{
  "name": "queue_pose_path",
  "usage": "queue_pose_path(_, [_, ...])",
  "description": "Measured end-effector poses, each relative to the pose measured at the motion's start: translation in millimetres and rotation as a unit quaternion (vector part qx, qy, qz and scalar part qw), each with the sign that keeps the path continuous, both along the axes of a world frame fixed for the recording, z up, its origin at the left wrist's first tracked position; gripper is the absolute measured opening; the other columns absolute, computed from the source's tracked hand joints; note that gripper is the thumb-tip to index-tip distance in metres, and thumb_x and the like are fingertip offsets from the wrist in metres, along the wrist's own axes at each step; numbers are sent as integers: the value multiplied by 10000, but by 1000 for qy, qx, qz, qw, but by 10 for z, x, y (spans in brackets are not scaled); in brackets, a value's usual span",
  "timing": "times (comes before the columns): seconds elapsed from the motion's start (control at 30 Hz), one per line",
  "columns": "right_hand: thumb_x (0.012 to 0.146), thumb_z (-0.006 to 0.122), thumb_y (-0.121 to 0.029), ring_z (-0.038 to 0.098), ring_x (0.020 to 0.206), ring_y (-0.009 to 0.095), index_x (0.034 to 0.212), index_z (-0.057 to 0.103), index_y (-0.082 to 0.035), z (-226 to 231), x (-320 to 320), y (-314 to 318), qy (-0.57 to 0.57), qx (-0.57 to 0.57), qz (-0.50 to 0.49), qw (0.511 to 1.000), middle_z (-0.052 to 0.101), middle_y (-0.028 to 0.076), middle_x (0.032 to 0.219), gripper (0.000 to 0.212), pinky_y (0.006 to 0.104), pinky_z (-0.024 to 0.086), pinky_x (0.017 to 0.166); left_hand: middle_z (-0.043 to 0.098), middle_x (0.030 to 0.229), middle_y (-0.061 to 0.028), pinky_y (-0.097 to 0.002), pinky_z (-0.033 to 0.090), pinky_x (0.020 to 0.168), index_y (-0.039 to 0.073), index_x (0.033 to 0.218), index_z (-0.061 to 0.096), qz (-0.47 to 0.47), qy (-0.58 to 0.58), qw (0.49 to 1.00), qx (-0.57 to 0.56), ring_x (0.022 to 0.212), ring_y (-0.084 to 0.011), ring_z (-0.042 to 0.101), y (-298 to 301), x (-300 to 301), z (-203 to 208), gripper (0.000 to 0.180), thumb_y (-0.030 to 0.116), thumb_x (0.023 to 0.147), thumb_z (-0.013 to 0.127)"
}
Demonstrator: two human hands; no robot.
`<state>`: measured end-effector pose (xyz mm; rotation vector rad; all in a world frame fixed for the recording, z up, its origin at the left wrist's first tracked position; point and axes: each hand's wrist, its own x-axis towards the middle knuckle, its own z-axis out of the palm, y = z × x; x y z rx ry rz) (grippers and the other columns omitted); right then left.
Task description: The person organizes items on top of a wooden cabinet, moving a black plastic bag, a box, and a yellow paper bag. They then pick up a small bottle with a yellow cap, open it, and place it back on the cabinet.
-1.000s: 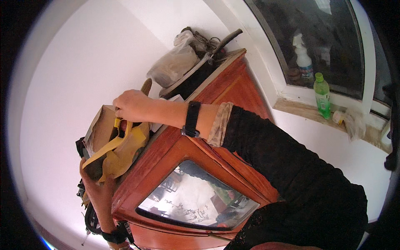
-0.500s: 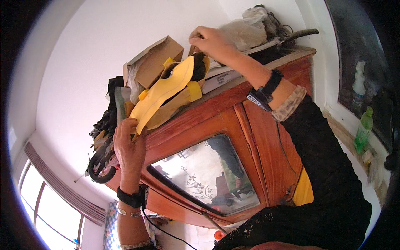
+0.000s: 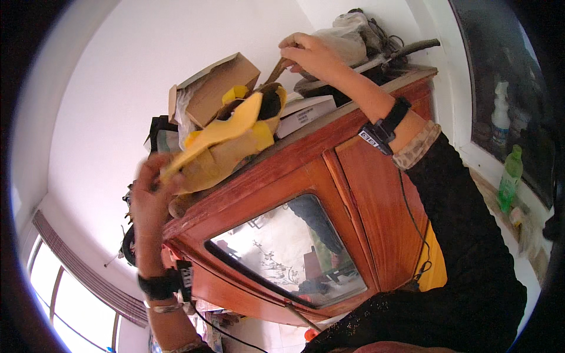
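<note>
On top of a reddish wooden cabinet (image 3: pixel 347 120) lies a bulky yellow and tan bag-like thing (image 3: pixel 235 154) with a dark opening. My left hand (image 3: pixel 152 191), blurred by motion, grips the left end of its long, wavy yellow flap (image 3: pixel 226 126). Further back, my right hand (image 3: pixel 312 56) has its fingers bent round a thin brown strip (image 3: pixel 275 70), perhaps cardboard, which stands beside the bag's opening. Behind the bag rests an open brown cardboard box (image 3: pixel 220 88). A flat white box (image 3: pixel 306 115) sits to its right, below my right forearm.
Clear plastic bags (image 3: pixel 344 41) and a dark curved handle (image 3: pixel 415 50) crowd the cabinet's right end. A mirror (image 3: pixel 294 250) is set in the cabinet front. A green bottle (image 3: pixel 510 179) stands on the ledge at right, and a window (image 3: pixel 70 294) is at lower left.
My left hand has moved left with the end of the yellow flap, pulling it lower. My right hand has shifted slightly right, and the brown strip and more of the white box now show.
</note>
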<state>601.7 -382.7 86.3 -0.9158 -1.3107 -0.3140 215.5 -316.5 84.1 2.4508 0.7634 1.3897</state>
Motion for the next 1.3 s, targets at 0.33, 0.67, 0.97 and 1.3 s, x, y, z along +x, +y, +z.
queue_pose_path(0.33, [810,655,-359,686,790,257,1043,638,54,-18,-96,237,99,-130,37,986,689,153,913,474,341,560,683,463,1380,-202,-439,369,1080,129,1449,358,57,216,933,283,1295,-363,427,85,858,735,889,221,655,748])
queue_pose_path(0.67, [796,604,-297,669,807,337,923,670,17,166,-600,103,-72,-50,-72,994,675,210,800,345,408,514,780,488,1321,-217,-527,428,965,101,1474,269,238,204,890,331,1173,-420,455,336,959,418,974,438,710,770])
queue_pose_path(0.97, [822,609,-222,662,755,308,904,643,6,319,-441,76,-212,-8,-146,966,674,172,785,245,397,518,731,513,1251,-190,-501,447,946,103,1469,276,233,134,919,290,1172,-374,491,432,846,335,971,331,671,779])
queue_pose_path(1.3, [821,632,-282,672,675,264,856,672,-32,472,9,35,-164,51,-227,959,675,127,715,256,377,538,685,519,1240,-211,-417,469,959,66,1435,362,192,145,925,293,1157,-334,535,317,1174,499,837,274,721,746])
